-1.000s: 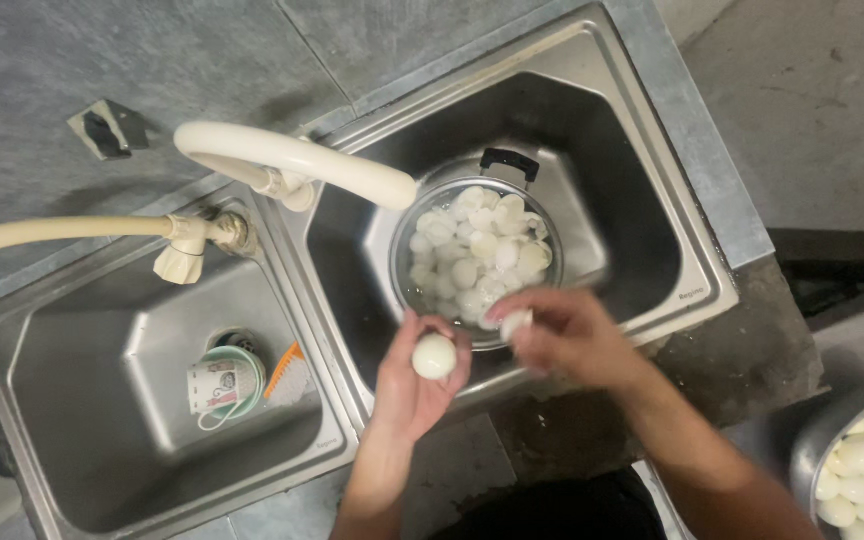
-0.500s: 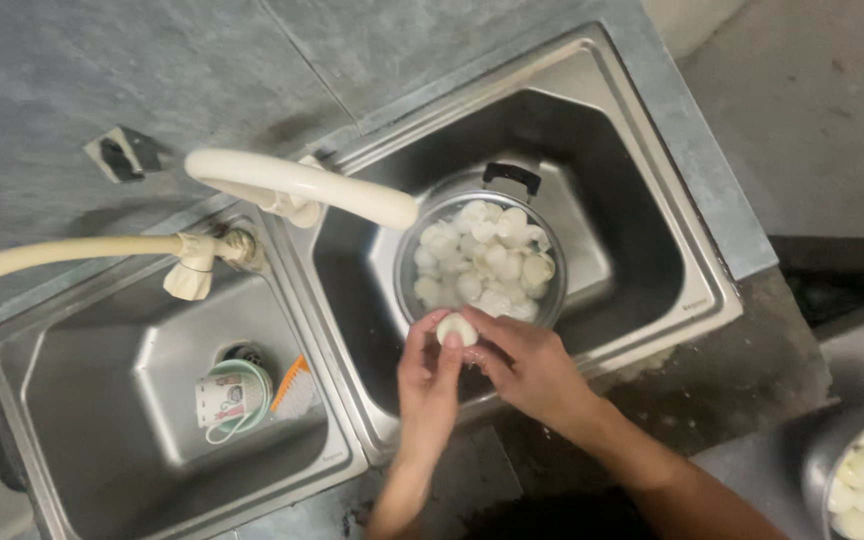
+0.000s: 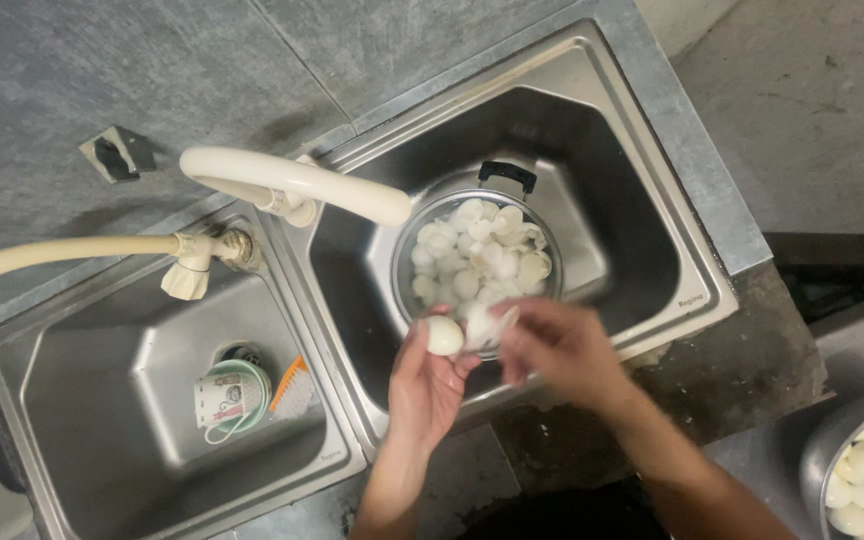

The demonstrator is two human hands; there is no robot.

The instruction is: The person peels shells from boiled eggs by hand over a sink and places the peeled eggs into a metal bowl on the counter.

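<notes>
Since half a second ago the right hand has pulled shell off the egg, fingers pinching it, while left hand fingers clamp the egg just near of the pot.

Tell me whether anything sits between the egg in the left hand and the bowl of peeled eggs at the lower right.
The right hand and its forearm lie across that line, between the egg in the left hand and the bowl at the lower right edge. Beyond the arm only bare counter shows.
</notes>
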